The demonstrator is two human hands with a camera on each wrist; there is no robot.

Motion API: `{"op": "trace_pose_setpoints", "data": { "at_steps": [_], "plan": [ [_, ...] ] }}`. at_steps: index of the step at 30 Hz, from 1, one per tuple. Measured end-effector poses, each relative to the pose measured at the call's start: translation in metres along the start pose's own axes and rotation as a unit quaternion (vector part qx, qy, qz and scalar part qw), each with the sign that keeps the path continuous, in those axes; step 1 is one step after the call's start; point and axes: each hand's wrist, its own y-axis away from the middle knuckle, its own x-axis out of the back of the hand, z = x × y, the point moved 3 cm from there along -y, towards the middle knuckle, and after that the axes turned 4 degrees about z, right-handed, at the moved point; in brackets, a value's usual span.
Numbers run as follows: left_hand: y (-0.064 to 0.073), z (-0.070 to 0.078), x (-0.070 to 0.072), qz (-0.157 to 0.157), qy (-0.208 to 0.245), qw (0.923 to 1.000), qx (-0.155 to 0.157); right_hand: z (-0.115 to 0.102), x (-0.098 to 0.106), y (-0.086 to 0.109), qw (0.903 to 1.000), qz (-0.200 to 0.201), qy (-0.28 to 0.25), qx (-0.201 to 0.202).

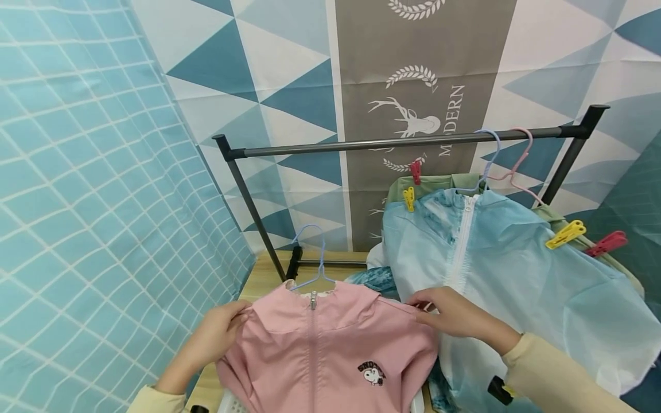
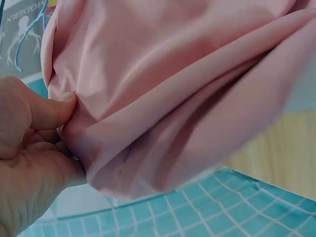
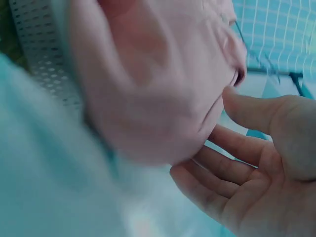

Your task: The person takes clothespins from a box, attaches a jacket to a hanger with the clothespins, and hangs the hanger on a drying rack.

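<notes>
while a blue jacket (image 1: 506, 269) hangs on the rack (image 1: 361, 145), the pink jacket (image 1: 335, 344), already on its hanger (image 1: 321, 267), is in front of the rack, apparently not yet hung, pinched by left hand (image 1: 217, 332) and right hand (image 1: 454, 312).

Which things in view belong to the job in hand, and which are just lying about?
In the job:
pink jacket, left hand and right hand at its shoulders
blue hanger in its neck
black rack, perhaps

Just about, it seems:
light-blue jacket on the rack
pink hanger
yellow pegs, red pegs
white basket, partly under the pink jacket
patterned backdrop
</notes>
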Motion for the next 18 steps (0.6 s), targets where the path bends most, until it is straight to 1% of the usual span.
{"op": "trace_pose_setpoints", "data": {
  "at_steps": [4, 7, 10, 12, 14, 16, 18],
  "plan": [
    [-0.009, 0.010, 0.004, 0.004, -0.007, 0.9997, -0.022, -0.013, 0.001, -0.013, 0.9996, 0.017, 0.011, 0.017],
    [-0.013, 0.014, 0.008, -0.004, -0.007, 0.9996, -0.025, -0.018, 0.001, -0.021, 0.9996, 0.021, 0.012, 0.013],
    [-0.018, 0.018, 0.015, -0.015, -0.013, 0.9994, -0.029, -0.020, 0.001, -0.025, 0.9995, 0.029, 0.013, 0.006],
    [-0.021, 0.021, 0.020, -0.018, -0.014, 0.9991, -0.035, -0.022, 0.002, -0.027, 0.9996, 0.030, 0.005, -0.001],
    [-0.024, 0.024, 0.025, -0.020, -0.017, 0.9987, -0.044, -0.024, 0.001, -0.028, 0.9993, 0.035, -0.005, -0.009],
    [-0.025, 0.025, 0.029, -0.021, -0.016, 0.9984, -0.051, -0.027, 0.001, -0.029, 0.9985, 0.042, -0.023, -0.026],
    [-0.026, 0.027, 0.032, -0.024, -0.013, 0.9984, -0.050, -0.030, 0.002, -0.030, 0.9958, 0.056, -0.040, -0.060]
  ]
}}
